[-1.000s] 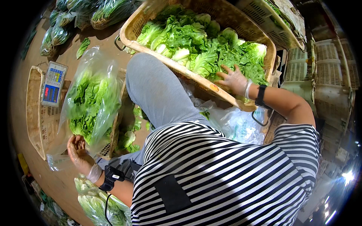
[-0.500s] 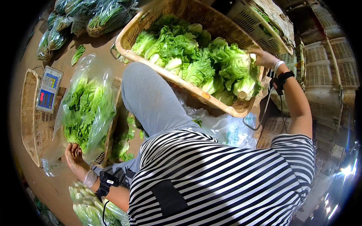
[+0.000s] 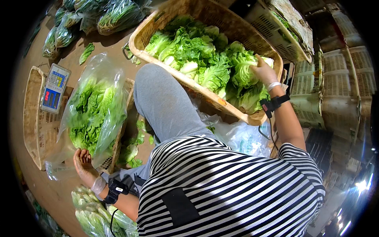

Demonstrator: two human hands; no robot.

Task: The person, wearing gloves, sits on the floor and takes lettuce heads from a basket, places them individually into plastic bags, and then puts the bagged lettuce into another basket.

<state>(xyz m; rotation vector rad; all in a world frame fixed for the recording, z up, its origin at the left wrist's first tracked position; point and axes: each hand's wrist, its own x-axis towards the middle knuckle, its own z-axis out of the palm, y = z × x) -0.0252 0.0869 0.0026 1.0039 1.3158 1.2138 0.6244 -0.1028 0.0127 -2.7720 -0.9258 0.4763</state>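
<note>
Where visible — lettuce against right hand

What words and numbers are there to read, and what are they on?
Digital scale: red lit digits and keypad marks, too small and blurred to read.
Crumpled plastic beside the grey trousers: bluish-green print, too blurred to read.
Clear plastic near the left hand: faint marks, unreadable.
Left wristband: small white label, too tiny to read.
So there's nothing to quote.
</note>
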